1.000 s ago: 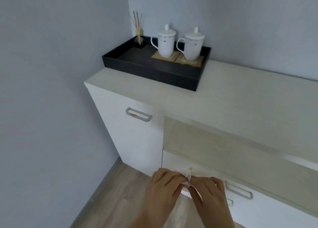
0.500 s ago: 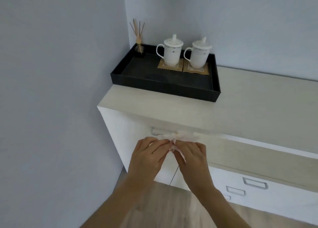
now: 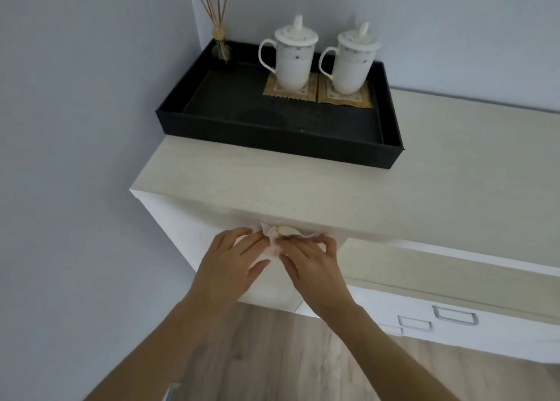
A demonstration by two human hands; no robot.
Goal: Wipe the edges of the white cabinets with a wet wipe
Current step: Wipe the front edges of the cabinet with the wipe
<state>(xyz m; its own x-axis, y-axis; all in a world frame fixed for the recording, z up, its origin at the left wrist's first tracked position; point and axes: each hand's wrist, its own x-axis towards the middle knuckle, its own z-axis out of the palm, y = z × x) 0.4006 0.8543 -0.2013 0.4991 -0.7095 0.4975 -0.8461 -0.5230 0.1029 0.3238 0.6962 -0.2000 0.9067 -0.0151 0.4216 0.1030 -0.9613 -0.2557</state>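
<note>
Fingers of left hand and right hand hold wet wipe by cabinet.

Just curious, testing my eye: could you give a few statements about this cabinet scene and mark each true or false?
1. The left hand and right hand both hold the wet wipe at the front edge of the cabinet. True.
2. Three mugs stand in the black tray. False: only two, the left mug and the right mug.
3. Both mugs have lids on. True.
4. The reed diffuser stands outside the tray. False: it stands in the tray's back left corner.
</note>
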